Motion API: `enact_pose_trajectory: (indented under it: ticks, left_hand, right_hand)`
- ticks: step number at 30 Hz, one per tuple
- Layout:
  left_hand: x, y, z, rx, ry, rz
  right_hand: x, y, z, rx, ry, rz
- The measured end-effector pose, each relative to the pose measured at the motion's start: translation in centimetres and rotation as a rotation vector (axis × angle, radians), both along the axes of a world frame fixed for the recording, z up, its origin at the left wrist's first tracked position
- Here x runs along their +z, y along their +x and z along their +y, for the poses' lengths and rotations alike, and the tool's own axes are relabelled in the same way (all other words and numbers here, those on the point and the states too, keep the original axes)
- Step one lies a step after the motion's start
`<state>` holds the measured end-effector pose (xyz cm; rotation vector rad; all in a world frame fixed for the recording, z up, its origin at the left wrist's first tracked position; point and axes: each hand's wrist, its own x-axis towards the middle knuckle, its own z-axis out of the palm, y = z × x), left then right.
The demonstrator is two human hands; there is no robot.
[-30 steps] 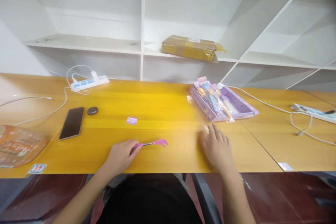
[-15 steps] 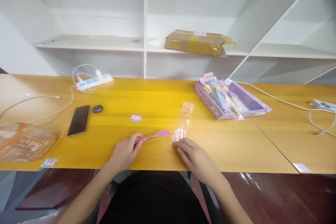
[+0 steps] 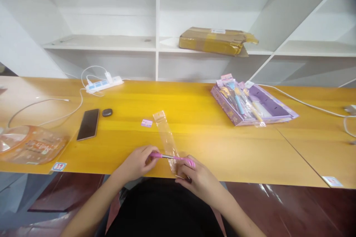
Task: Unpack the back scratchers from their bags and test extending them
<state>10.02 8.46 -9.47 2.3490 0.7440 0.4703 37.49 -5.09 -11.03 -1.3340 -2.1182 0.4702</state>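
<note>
My left hand (image 3: 140, 163) is closed round the handle of a pink back scratcher (image 3: 167, 156). A thin metal rod joins that handle to the claw-like head, which points right and lies over the fingers of my right hand (image 3: 196, 177). Those fingers are curled on the near end of a long clear plastic bag (image 3: 167, 133). From there the bag slants away to the left on the table, passing under the rod. Just left of its far end lies a small purple card (image 3: 146, 123). My right fingers partly hide the bag's near end.
A purple tray (image 3: 278, 107) with several bagged back scratchers stands at the right. To the left are a phone (image 3: 88, 124), a small dark case (image 3: 107, 112), a power strip (image 3: 104, 84) and an orange bag (image 3: 41, 144). A taped carton (image 3: 214, 41) sits on the shelf.
The plastic bag has swung leftward and come nearer with my right hand. The back scratcher has moved right, so its head now overlaps my right fingers. The view has shifted slightly.
</note>
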Motion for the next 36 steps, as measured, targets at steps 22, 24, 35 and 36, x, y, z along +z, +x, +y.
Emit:
enact_pose_trajectory:
  ticks: [22, 24, 35, 36]
  left_hand:
    - [2.0, 0.2, -1.5, -0.178, -0.299, -0.023]
    - [2.0, 0.3, -1.7, -0.175, -0.28, -0.018]
    - [1.3, -0.4, -2.2, 0.09, -0.134, -0.165]
    - [1.0, -0.5, -2.1, 0.171, -0.123, -0.227]
  right_hand:
    - [-0.2, -0.2, 1.0, 0.065, 0.142, 0.288]
    - [-0.3, -0.4, 1.0, 0.031, 0.085, 0.325]
    - [0.4, -0.1, 0.2, -0.254, 0.225, 0.583]
    - [0.3, 0.2, -0.1, -0.292, 0.216, 0.689]
